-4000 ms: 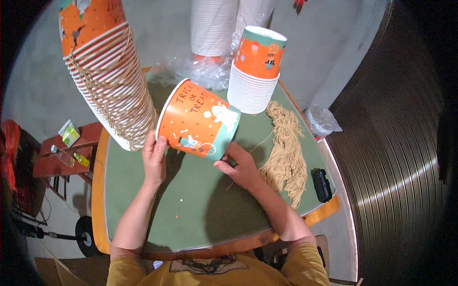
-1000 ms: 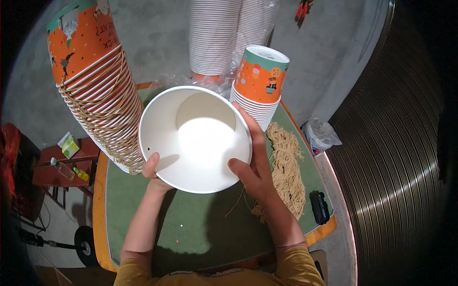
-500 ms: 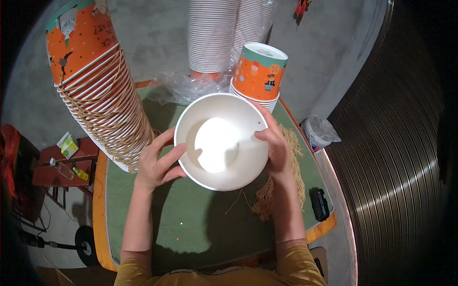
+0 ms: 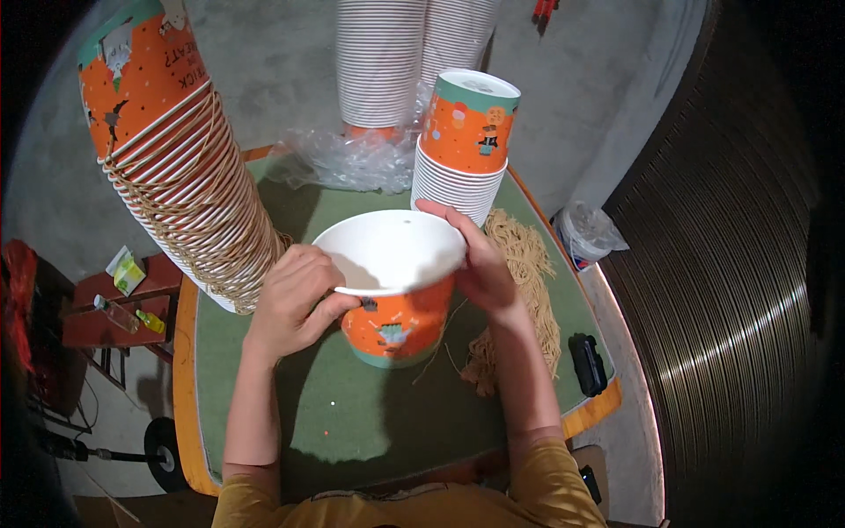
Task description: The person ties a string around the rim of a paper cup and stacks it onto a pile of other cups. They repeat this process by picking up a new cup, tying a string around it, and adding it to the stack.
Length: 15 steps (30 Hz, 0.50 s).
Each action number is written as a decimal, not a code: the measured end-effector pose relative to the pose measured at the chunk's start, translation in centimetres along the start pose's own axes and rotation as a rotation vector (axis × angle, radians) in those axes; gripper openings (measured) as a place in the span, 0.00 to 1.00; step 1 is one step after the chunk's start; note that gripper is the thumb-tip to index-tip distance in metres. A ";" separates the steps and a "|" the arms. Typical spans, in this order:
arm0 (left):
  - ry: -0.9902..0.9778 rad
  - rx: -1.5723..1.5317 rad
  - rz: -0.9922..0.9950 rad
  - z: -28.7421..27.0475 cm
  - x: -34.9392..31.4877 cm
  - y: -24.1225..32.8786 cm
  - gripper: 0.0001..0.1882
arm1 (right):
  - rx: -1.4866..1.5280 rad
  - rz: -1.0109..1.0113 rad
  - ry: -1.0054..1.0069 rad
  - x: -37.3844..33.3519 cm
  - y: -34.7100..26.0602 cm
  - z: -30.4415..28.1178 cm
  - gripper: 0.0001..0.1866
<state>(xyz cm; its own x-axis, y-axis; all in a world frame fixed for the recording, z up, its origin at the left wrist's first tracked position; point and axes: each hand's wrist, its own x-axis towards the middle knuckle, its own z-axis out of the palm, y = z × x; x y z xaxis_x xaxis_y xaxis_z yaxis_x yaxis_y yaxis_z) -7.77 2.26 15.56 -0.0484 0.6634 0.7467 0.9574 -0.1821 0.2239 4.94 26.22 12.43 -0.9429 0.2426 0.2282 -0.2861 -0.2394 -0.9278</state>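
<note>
Between my two hands an orange paper bucket (image 4: pixel 400 327) with a green band at its base stands tilted, its white inside partly in view. My left hand (image 4: pixel 297 297) grips its rim on the left, thumb against the outer wall. My right hand (image 4: pixel 482 267) is closed round the right side of the rim, some of its fingers hidden behind the bucket. A small hole shows near the far rim. Beside my right forearm lies a bundle of tan cords (image 4: pixel 526 295). At the left leans a tall upside-down stack of buckets (image 4: pixel 180 176) with tan cords hanging between the rims.
A shorter upside-down bucket stack (image 4: pixel 466 132) stands at the back right. Behind are tall plastic-wrapped stacks (image 4: pixel 380 70) and crumpled clear plastic (image 4: pixel 339 163). A black case (image 4: pixel 588 363) lies at the right of the green-topped table (image 4: pixel 352 422). A red bench (image 4: pixel 79 324) stands left.
The bucket has been tipped more upright and lowered, so its orange outer wall now shows. Both hands have turned with it, and the hole has moved to the far side.
</note>
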 end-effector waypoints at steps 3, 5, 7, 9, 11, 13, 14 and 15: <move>-0.024 0.078 -0.156 -0.1 -0.2 0.7 0.12 | 0.015 0.151 0.010 0.2 -0.6 0.5 0.36; -0.001 0.105 -0.313 0.5 -0.4 0.6 0.12 | -0.043 0.083 0.005 0.2 -1.0 2.3 0.36; 0.033 -0.036 -0.495 0.7 -0.4 1.2 0.12 | -0.136 0.032 -0.036 0.2 -1.0 3.2 0.39; 0.029 -0.170 -0.573 0.7 -0.7 1.2 0.16 | -0.369 -0.084 -0.070 0.4 0.0 4.0 0.41; -0.016 -0.347 -0.668 0.2 -0.6 1.6 0.16 | -0.493 -0.085 -0.074 -0.1 0.0 5.0 0.43; -0.039 -0.461 -0.720 0.1 -0.7 1.6 0.16 | -0.563 -0.103 -0.054 -0.2 0.9 5.3 0.44; -0.039 -0.489 -0.722 0.0 -0.7 1.6 0.16 | -0.626 -0.180 -0.045 0.1 1.7 5.2 0.43; -0.039 -0.517 -0.725 0.0 -0.8 1.6 0.17 | -0.614 -0.187 -0.040 0.1 2.1 5.2 0.43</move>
<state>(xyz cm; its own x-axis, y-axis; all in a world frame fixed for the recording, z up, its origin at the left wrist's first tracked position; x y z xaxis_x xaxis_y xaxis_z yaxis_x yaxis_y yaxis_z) -6.25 1.45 15.35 -0.5737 0.7652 0.2921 0.4469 -0.0064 0.8945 3.33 20.87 12.05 -0.8956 0.1901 0.4022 -0.3079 0.3879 -0.8688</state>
